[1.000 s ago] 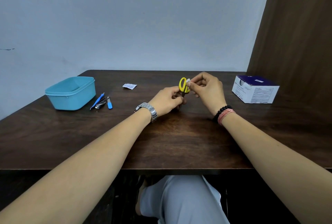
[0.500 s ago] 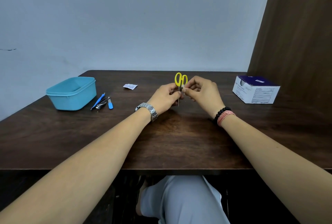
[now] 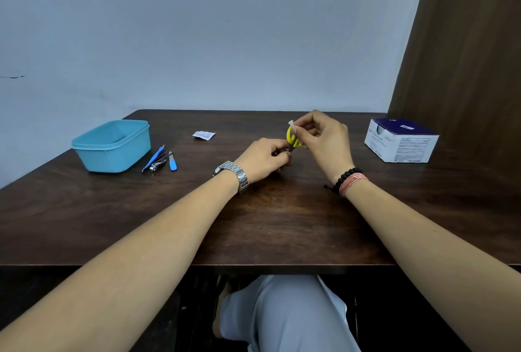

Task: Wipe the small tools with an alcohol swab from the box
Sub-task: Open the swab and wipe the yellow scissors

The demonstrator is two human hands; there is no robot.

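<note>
Both hands have a grip on the job: the left hand (image 3: 263, 161) has its fingers curled round the blade end of the yellow-handled scissors (image 3: 292, 140), and the right hand (image 3: 321, 137) pinches a small white alcohol swab (image 3: 291, 123) between thumb and fingertips at the top of the handle loops. The scissors are held above the surface (image 3: 253, 224), near its middle, between the two hands.

Half a second ago the swab was down at the shank, just below the loops; now it sits at the top of them, so the stroke has run upward along the handles. By the look of it the handles are being wiped, and the blades are mostly hidden in the left hand, so I cannot tell their state.

Long axis stands close to upright, tilted slightly, with loops up and blades pointing down into the left hand.

Beside the blue tub (image 3: 112, 147) lie a nail clipper (image 3: 156, 166) and two blue-handled tools (image 3: 172, 162), seemingly waiting. The swab box (image 3: 400, 141) stands well apart on the right, a torn sachet (image 3: 203, 134) farther back.
</note>
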